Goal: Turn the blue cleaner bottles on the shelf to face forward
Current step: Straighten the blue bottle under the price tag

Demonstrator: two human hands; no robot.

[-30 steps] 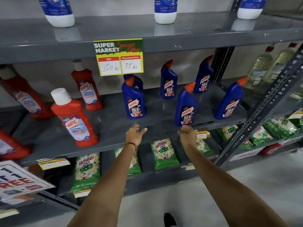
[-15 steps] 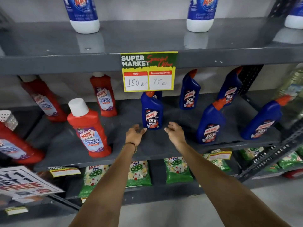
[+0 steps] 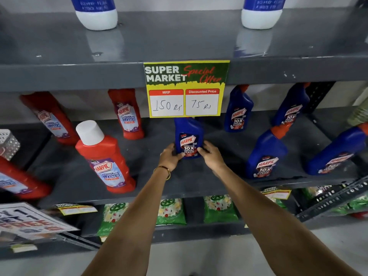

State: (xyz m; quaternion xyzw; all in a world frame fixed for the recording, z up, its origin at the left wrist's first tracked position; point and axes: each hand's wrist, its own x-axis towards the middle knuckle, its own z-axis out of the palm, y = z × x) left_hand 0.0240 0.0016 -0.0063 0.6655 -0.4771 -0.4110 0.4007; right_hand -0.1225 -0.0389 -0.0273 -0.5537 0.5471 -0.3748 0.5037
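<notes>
- Blue cleaner bottle (image 3: 188,137) stands upright on the middle shelf (image 3: 139,156), near the centre, directly under the yellow price card (image 3: 186,89), which hides its neck and cap. Its printed label faces outward, close to square-on.
- Left hand (image 3: 170,156) is closed against the bottle's lower left flank, thumb on the front near the label edge. Right hand (image 3: 211,155) presses the lower right flank, fingertips touching the label's corner. Both hands are clamped on the same bottle, low down near its base.
- Four more blue bottles share the shelf to the right: two at the back (image 3: 238,109) (image 3: 292,105), two nearer the front (image 3: 265,154) (image 3: 336,151). All show labels, though the front pair look skewed or leaning; wide-angle distortion may account for some of that.
- Red bathroom cleaner bottles (image 3: 103,156) stand to the left, well apart from the work.
- Handling, as a judgement: rigid moulded plastic, likely full and so fairly heavy low down; glossy wall and label could be slick. Tall, narrow-footed shape with an angled neck should tip easily if pushed high.
- Best hold: the broad lower body, one palm on each flat side, as now. Twisting in place on the base seems safer than lifting.
- Risk: little headroom under the price card, so lifting could snag the cap.
</notes>
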